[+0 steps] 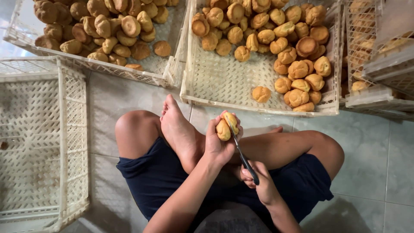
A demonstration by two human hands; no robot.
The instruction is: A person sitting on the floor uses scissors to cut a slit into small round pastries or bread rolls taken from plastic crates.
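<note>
At frame centre, your left hand (219, 144) grips a small golden round pastry bun (226, 126) while your right hand (258, 183) clasps a black-handled knife (239, 149) slicing it; a slip could cut your fingers.

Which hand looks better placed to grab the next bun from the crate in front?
Probably the left hand. It holds the bun being cut, closest to the crate of buns. The right hand sits further back, gripping the knife.
</note>
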